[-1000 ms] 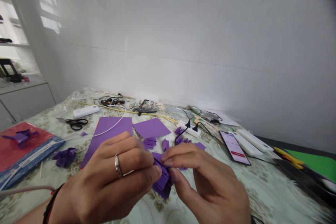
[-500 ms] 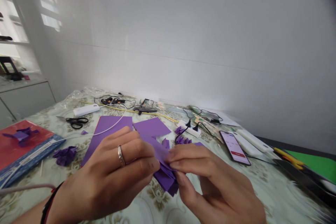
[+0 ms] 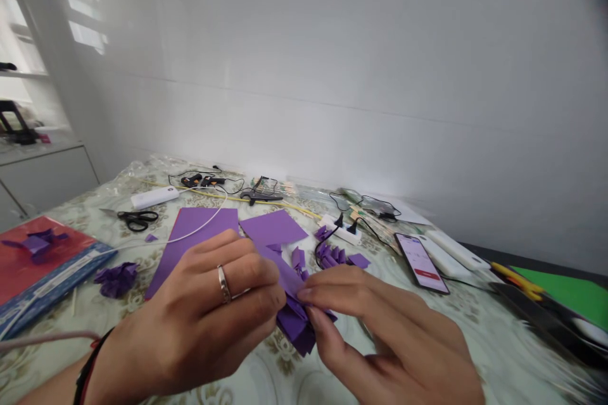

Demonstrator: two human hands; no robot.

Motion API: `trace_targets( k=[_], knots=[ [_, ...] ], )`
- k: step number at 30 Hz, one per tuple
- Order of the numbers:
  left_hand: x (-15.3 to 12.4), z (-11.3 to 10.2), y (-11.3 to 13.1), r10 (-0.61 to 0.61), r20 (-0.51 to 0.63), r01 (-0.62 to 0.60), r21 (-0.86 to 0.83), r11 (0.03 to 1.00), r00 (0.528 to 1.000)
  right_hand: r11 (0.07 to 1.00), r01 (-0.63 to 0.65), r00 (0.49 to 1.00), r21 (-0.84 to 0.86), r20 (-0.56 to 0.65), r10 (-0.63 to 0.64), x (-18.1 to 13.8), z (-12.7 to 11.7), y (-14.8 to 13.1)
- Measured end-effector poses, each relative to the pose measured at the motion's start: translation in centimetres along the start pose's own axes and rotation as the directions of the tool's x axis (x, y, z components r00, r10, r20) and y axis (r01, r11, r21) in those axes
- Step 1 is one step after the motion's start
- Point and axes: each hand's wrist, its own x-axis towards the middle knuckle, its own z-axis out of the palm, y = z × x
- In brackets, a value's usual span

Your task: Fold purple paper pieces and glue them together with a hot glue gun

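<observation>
Right hand: thumb and fingertips pinched together on the folded purple paper. Left hand: fingers curled, closed on the opposite side, looks like a pinch too — exact contact hidden by the knuckles. Paper sits between the two hands, left at its 9 o'clock, right at its 3 (12 = toward the wall), over the patterned worktop. Layered folds show below the fingers, around 6.

Step in hand, my read: shaping or creasing the layers by fingertip, both hands sharing the hold. Next move would call for a steady left pinch and light right pressure; thin layers look prone to slip or splay.

Outward: small folded purple pieces at 1, white power strip just behind. Smaller flat purple sheet just short of 12. Larger purple sheet at 10, partly behind the left hand. Scissors also at 10, farther out, untouched. Crumpled purple paper past 9. Phone at 2, screen up — clear of the right hand.
</observation>
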Motion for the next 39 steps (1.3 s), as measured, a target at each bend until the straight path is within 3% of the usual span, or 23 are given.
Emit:
trace_targets(
  k=[7, 18, 23, 27, 32, 36, 39],
  knots=[
    [0.7, 0.2, -0.1, 0.018, -0.024, -0.018, -0.001, 1.0, 1.0, 0.994, -0.076, 0.997, 0.081, -0.022, 0.078, 0.4, 0.5, 0.1],
    [0.3, 0.3, -0.3, 0.029, -0.047, -0.027, 0.034, 0.999, 0.998, 0.99, -0.082, 0.996, 0.115, -0.036, 0.087, 0.5, 0.7, 0.5],
    [0.7, 0.0, -1.3, -0.08, -0.026, 0.078, -0.065, 0.995, 0.996, 0.997, -0.051, 0.995, 0.054, -0.084, 0.055, 0.2, 0.3, 0.6],
    [0.9, -0.4, -1.9, -0.133, 0.033, 0.137, -0.179, 0.974, 0.991, 0.998, -0.061, 0.997, 0.031, -0.054, 0.063, -0.5, 0.0, 0.4],
    [0.9, -0.5, -2.1, -0.167, 0.079, 0.178, -0.166, 0.97, 0.983, 1.0, -0.006, 0.999, -0.022, -0.046, 0.005, -1.0, 0.3, 0.5],
    [0.7, -0.3, -2.1, -0.129, 0.005, 0.128, -0.104, 0.986, 0.992, 0.998, 0.043, 0.997, -0.04, -0.063, -0.045, -0.8, 0.7, 0.6],
    [0.5, -0.2, -2.0, -0.064, -0.059, 0.062, -0.032, 0.998, 0.996, 0.994, 0.018, 0.999, 0.11, -0.036, -0.014, -0.4, 0.7, 0.6]
  ],
)
